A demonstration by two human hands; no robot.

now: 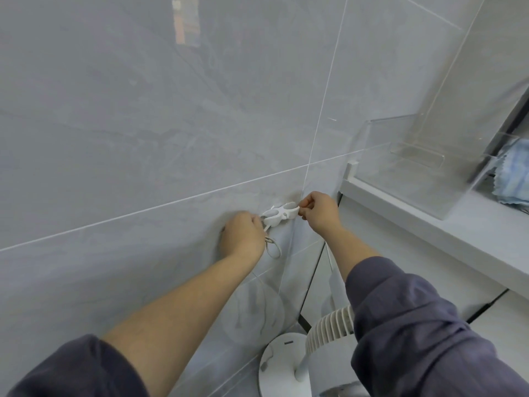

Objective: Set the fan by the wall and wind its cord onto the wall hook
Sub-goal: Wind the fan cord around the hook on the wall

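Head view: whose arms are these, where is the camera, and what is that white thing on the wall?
No machine here: a person wears the camera on the head, looking down at their own arms. The left hand grips a thin white cord, a loop hanging below it. The right hand pinches the end of a white plastic wall hook fixed on the grey tiled wall. Below stands a white pedestal fan. To the right, a white shelf bears a clear plastic box, a blue cloth beside it.

A clear plastic bin (415, 173) stands on a white ledge (463, 242) at the right. A crumpled pale-blue cloth (513, 174) lies just right of the bin, at the frame's edge.
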